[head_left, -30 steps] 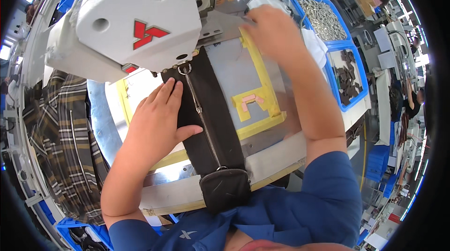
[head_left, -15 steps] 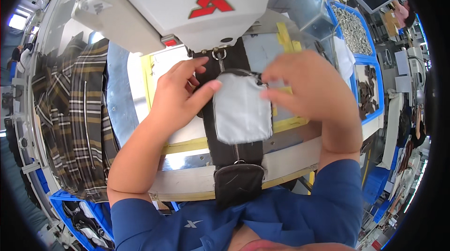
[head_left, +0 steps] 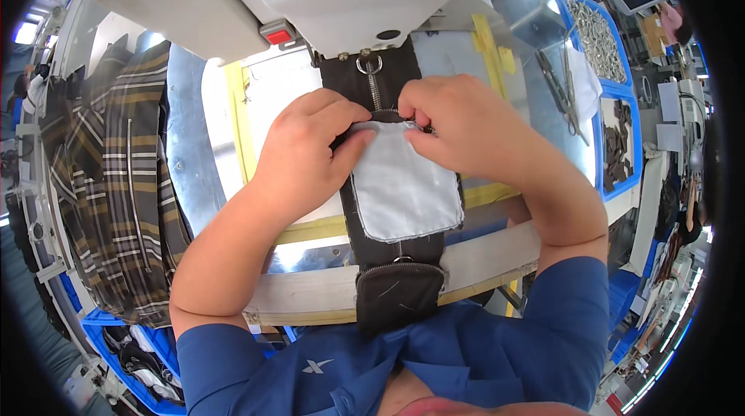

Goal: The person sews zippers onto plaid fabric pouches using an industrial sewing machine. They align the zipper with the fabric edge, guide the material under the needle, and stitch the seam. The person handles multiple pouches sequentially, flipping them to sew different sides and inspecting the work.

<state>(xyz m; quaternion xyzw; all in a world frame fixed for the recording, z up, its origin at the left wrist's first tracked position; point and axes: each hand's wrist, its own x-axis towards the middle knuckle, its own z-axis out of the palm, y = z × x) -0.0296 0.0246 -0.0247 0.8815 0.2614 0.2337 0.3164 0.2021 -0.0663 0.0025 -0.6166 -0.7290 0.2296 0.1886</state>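
A light grey fabric pouch piece with rounded lower corners lies over a black fabric strap, below a white sewing machine head. My left hand pinches the piece's upper left edge between thumb and fingers. At its upper right edge my right hand is closed in a similar pinch, beside a dark zipper end. A metal D-ring and a short length of zipper show on the strap above. Nearer me, a black zippered pouch hangs over the table's front edge.
Plaid fabric with a zipper is piled at the left. Scissors and a tweezer-like tool lie at the right, before blue bins of metal rings and dark pieces. Another blue bin stands lower left.
My right hand has moved left and closed on the pouch piece's upper edge. My left hand has closed its pinch there too. My view has shifted slightly.
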